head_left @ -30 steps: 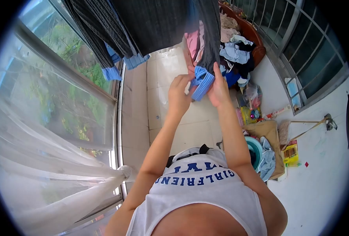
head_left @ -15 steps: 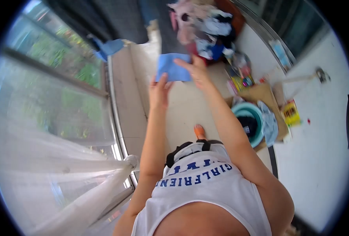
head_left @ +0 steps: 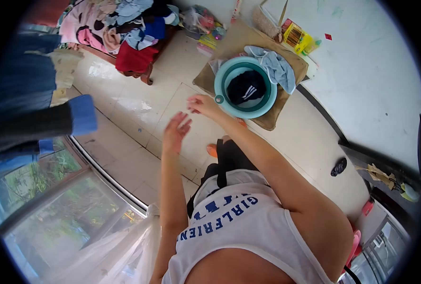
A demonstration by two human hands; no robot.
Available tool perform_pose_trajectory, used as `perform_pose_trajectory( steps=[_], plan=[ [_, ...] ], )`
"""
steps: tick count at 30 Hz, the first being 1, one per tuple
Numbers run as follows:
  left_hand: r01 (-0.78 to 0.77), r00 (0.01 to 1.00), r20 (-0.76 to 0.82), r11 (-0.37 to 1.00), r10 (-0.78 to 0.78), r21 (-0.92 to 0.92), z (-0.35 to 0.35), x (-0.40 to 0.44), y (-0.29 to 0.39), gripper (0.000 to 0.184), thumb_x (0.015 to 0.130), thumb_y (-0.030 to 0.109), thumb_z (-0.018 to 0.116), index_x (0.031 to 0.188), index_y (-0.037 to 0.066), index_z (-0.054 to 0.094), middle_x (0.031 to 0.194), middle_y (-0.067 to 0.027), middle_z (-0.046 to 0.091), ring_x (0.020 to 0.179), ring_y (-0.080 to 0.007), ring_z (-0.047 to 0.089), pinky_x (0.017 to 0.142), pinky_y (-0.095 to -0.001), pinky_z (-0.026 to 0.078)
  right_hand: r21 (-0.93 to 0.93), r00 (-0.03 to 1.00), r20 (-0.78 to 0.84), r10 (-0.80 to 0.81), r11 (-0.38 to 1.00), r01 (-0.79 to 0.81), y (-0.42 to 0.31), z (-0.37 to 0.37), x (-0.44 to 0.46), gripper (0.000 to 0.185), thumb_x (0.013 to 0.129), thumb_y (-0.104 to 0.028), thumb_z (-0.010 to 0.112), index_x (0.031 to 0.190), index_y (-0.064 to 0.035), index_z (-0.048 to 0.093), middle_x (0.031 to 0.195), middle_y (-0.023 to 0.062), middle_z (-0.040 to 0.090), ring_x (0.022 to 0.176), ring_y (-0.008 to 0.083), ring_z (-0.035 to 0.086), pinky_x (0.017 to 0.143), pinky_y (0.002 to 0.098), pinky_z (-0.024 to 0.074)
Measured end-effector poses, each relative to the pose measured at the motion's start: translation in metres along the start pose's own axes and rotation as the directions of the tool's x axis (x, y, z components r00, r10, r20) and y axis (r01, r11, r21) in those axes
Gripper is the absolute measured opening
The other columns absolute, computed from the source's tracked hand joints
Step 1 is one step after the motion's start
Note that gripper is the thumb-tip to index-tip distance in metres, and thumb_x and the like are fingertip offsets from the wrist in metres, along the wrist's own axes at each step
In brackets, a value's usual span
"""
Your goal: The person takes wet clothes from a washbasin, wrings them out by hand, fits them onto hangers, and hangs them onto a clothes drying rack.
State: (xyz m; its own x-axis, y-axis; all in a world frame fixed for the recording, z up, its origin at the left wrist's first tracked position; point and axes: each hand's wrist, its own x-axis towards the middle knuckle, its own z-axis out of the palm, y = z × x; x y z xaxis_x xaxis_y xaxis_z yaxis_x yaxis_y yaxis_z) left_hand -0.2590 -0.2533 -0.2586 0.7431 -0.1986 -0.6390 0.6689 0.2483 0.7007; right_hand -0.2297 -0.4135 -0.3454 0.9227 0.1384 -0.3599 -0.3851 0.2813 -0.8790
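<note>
My left hand (head_left: 176, 133) is raised over the tiled floor, its fingers spread and nothing in it. Just to its right is my right hand (head_left: 202, 104), loosely bent, also holding nothing. To the left hang dark trousers with a turned-up light blue cuff (head_left: 83, 115), apart from both hands. Nearest to my right hand is a teal basin (head_left: 221, 78) with dark, white-striped clothing (head_left: 247, 89) inside. A light blue-grey cloth (head_left: 279, 68) is draped over the basin's right rim.
The basin rests on a brown cloth-covered stand (head_left: 267, 120). A heap of clothes (head_left: 120, 28) lies on wooden furniture at upper left. Windows and a sheer curtain (head_left: 125, 251) are at lower left. A yellow packet (head_left: 296, 39) and a bag (head_left: 266, 21) sit behind the basin.
Both hands have let go of the light blue cuff and drawn back from it. My view has turned right, so the basin is nearer the middle and the hanging trousers are at the left.
</note>
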Motion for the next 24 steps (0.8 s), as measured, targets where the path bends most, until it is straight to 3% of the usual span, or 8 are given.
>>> perform_pose_trajectory(
  steps=[3, 5, 8, 11, 16, 21, 23, 24],
  plan=[
    [0.191, 0.98, -0.053, 0.981, -0.192, -0.008, 0.025, 0.032, -0.062, 0.039, 0.088, 0.024, 0.049, 0.12, 0.001, 0.048, 0.112, -0.013, 0.057, 0.094, -0.0221, 0.059, 0.077, -0.0269, 0.047, -0.469, 0.964, -0.231, 0.129, 0.853, -0.227, 0.064, -0.087, -0.008, 0.034, 0.074, -0.025, 0.066, 0.099, -0.0033, 0.059, 0.085, 0.0138, 0.065, 0.072, 0.0257, 0.064, 0.065, 0.0328, 0.0512],
    [0.312, 0.946, -0.103, 0.95, -0.307, 0.035, 0.043, 0.058, -0.099, 0.036, 0.087, 0.023, 0.051, 0.116, 0.002, 0.051, 0.109, -0.0124, 0.058, 0.093, -0.0214, 0.06, 0.074, -0.0256, 0.047, -0.835, 0.95, -0.305, 0.062, 0.463, -0.298, 0.116, -0.145, -0.008, 0.037, 0.074, -0.024, 0.062, 0.105, -0.0058, 0.056, 0.094, 0.0165, 0.062, 0.081, 0.0322, 0.062, 0.073, 0.0388, 0.0501],
    [0.352, 0.934, -0.088, 0.934, -0.346, 0.062, 0.076, 0.084, -0.135, 0.033, 0.087, 0.024, 0.052, 0.113, 0.003, 0.052, 0.107, -0.0114, 0.059, 0.092, -0.0209, 0.06, 0.074, -0.026, 0.046, -0.795, 0.877, -0.42, 0.233, 0.371, -0.48, 0.139, -0.198, -0.008, 0.038, 0.075, -0.019, 0.058, 0.111, -0.0069, 0.052, 0.11, 0.0137, 0.057, 0.098, 0.0314, 0.057, 0.078, 0.0405, 0.0481],
    [0.378, 0.923, -0.082, 0.926, -0.375, 0.014, 0.099, 0.114, -0.172, 0.034, 0.089, 0.024, 0.051, 0.114, 0.003, 0.052, 0.107, -0.0116, 0.058, 0.094, -0.0224, 0.058, 0.078, -0.0294, 0.048, -0.927, 0.935, -0.323, 0.147, 0.147, -0.344, 0.164, -0.237, 0.019, 0.045, 0.073, -0.016, 0.058, 0.117, -0.0089, 0.048, 0.122, 0.0101, 0.048, 0.112, 0.0306, 0.048, 0.085, 0.0453, 0.0442],
    [0.416, 0.907, -0.072, 0.909, -0.415, -0.004, 0.123, 0.124, -0.193, 0.033, 0.087, 0.024, 0.051, 0.111, 0.001, 0.054, 0.101, -0.0125, 0.059, 0.092, -0.0235, 0.059, 0.083, -0.0319, 0.046, -0.958, 0.927, 0.184, -0.328, -0.271, 0.095, 0.185, -0.259, 0.082, 0.049, 0.077, -0.016, 0.052, 0.125, -0.0124, 0.044, 0.125, 0.0092, 0.042, 0.118, 0.0258, 0.036, 0.095, 0.0544, 0.0302],
    [0.512, 0.843, -0.191, 0.859, -0.503, -0.002, 0.1, 0.135, -0.207, 0.03, 0.088, 0.022, 0.05, 0.111, 0.002, 0.054, 0.098, -0.0096, 0.061, 0.087, -0.0181, 0.059, 0.077, -0.0268, 0.045, -0.965, 0.98, 0.057, -0.191, -0.262, 0.005, 0.213, -0.258, 0.093, 0.036, 0.078, -0.017, 0.049, 0.114, -0.0159, 0.054, 0.109, 0.0053, 0.05, 0.105, 0.0237, 0.044, 0.093, 0.0542, 0.0316],
    [0.495, 0.849, -0.198, 0.869, -0.489, -0.021, 0.093, 0.136, -0.2, 0.03, 0.088, 0.022, 0.05, 0.111, 0.002, 0.053, 0.1, -0.0105, 0.06, 0.088, -0.0188, 0.059, 0.078, -0.0279, 0.045, -0.995, 0.996, -0.071, 0.051, -0.076, -0.067, 0.206, -0.259, 0.084, 0.029, 0.075, -0.013, 0.051, 0.103, -0.0136, 0.059, 0.1, 0.0049, 0.052, 0.097, 0.0229, 0.047, 0.086, 0.0535, 0.0367],
    [0.472, 0.86, -0.198, 0.881, -0.47, -0.039, 0.095, 0.139, -0.194, 0.03, 0.088, 0.021, 0.049, 0.111, 0.001, 0.053, 0.102, -0.0113, 0.059, 0.09, -0.0196, 0.058, 0.078, -0.029, 0.045, -0.999, 0.998, -0.042, -0.04, 0.02, -0.041, 0.192, -0.262, 0.071, 0.027, 0.07, -0.007, 0.055, 0.096, -0.0114, 0.058, 0.101, 0.0074, 0.053, 0.097, 0.0253, 0.049, 0.08, 0.0495, 0.0415]
  ],
)
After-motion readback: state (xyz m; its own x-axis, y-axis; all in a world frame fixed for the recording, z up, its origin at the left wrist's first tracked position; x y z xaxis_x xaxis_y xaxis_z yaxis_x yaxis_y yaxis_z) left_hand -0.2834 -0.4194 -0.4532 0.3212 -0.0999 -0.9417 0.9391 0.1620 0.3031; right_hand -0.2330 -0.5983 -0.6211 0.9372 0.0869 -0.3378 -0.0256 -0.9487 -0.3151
